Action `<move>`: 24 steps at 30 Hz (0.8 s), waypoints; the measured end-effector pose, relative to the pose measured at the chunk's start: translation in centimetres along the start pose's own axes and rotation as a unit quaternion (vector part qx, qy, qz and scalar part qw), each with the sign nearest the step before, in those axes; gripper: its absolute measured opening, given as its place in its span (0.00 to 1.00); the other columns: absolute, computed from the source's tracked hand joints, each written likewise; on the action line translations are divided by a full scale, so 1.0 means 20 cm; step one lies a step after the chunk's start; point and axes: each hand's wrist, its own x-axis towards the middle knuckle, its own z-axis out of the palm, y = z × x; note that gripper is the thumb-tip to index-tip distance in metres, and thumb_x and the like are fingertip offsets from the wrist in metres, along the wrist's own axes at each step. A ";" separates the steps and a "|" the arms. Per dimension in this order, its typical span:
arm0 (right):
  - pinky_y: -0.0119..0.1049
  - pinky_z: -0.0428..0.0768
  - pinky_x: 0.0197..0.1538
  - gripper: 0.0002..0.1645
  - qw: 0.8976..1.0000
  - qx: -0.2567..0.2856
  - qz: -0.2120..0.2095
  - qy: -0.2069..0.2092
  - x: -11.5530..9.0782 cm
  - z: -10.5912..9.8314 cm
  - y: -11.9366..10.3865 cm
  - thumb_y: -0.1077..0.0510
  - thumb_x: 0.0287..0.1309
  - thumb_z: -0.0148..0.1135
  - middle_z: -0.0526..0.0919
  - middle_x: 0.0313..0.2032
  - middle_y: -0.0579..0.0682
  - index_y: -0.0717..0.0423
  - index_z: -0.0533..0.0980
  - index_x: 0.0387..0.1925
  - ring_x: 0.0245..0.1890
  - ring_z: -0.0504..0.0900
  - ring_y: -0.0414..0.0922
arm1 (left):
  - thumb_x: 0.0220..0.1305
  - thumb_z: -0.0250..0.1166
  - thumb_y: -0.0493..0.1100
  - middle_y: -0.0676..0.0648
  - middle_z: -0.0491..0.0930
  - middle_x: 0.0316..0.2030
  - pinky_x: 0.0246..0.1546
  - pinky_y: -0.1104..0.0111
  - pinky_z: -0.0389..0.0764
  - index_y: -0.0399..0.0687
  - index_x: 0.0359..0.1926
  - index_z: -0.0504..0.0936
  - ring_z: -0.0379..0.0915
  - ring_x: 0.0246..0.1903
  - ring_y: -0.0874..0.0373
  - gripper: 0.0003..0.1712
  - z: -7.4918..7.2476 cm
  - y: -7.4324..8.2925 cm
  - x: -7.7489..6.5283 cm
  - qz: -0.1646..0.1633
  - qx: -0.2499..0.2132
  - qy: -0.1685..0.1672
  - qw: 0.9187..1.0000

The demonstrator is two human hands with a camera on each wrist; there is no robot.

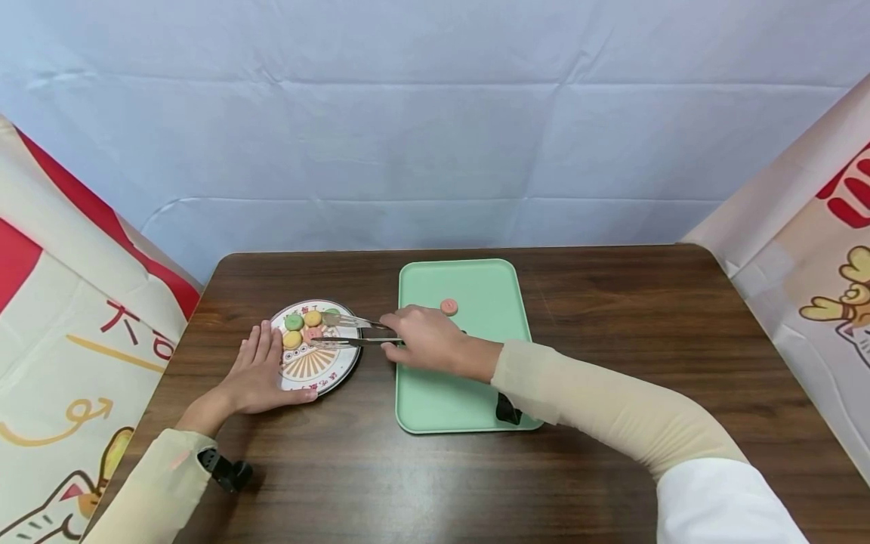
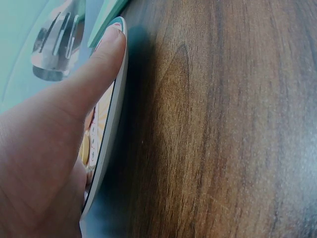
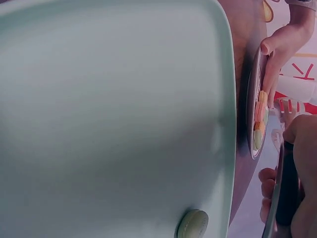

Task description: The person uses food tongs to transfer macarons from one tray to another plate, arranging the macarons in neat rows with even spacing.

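My right hand (image 1: 431, 338) grips metal tongs (image 1: 347, 320) with dark handles, reaching left across the green tray. The slotted tips stand spread over the plate (image 1: 326, 375), with no macaron clearly pinched between them. On that patterned plate lie several macarons: green (image 1: 294, 322), yellow (image 1: 292, 339), pink (image 1: 313, 333). My left hand (image 1: 257, 372) rests against the plate's left side, its fingers straight along the rim and its thumb lying on the near rim, as the left wrist view also shows. One pink macaron (image 1: 448, 307) sits on the tray (image 1: 469, 400).
In the right wrist view a pale greenish macaron (image 3: 193, 224) lies on the tray near its edge. Both plate and tray stand on a dark wooden table (image 1: 612, 332). Behind it hangs a pale cloth (image 1: 435, 136), with printed cloths at both sides.
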 end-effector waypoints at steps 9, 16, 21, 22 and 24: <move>0.30 0.69 0.29 0.22 1.000 0.009 -0.011 0.009 -0.03 -0.01 0.02 0.51 0.67 0.61 0.87 0.42 0.48 0.57 0.79 0.58 0.42 0.83 0.43 | 0.47 0.64 0.84 0.25 0.22 0.76 0.72 0.37 0.29 0.21 0.76 0.33 0.17 0.75 0.29 0.86 0.01 -0.01 0.00 0.001 0.000 0.005 1.000; 0.36 0.57 0.26 0.24 1.000 -0.010 -0.006 0.020 -0.05 -0.03 0.02 0.49 0.67 0.62 0.87 0.44 0.47 0.55 0.79 0.59 0.39 0.81 0.40 | 0.46 0.63 0.85 0.26 0.21 0.76 0.72 0.37 0.29 0.22 0.76 0.32 0.16 0.76 0.30 0.86 0.02 -0.02 0.01 0.000 0.004 0.004 1.000; 0.39 0.56 0.26 0.23 0.999 -0.027 0.002 0.021 -0.06 -0.04 0.03 0.47 0.67 0.61 0.87 0.45 0.45 0.52 0.79 0.59 0.39 0.80 0.39 | 0.47 0.62 0.85 0.26 0.21 0.76 0.72 0.37 0.29 0.22 0.76 0.32 0.16 0.76 0.30 0.86 0.02 -0.03 0.01 -0.001 0.008 0.001 1.000; 0.39 0.58 0.26 0.23 0.999 -0.028 0.002 0.022 -0.07 -0.05 0.03 0.47 0.67 0.61 0.87 0.44 0.45 0.52 0.80 0.59 0.39 0.80 0.39 | 0.47 0.62 0.85 0.26 0.21 0.76 0.72 0.37 0.29 0.22 0.76 0.32 0.16 0.76 0.31 0.86 0.02 -0.03 0.01 -0.002 0.008 0.001 1.000; 0.40 0.61 0.27 0.23 0.999 -0.026 0.000 0.025 -0.07 -0.05 0.03 0.48 0.67 0.62 0.86 0.41 0.44 0.52 0.80 0.59 0.37 0.80 0.39 | 0.47 0.62 0.86 0.26 0.20 0.76 0.72 0.37 0.29 0.22 0.76 0.32 0.15 0.76 0.31 0.86 0.03 -0.03 0.02 -0.003 0.010 0.000 1.000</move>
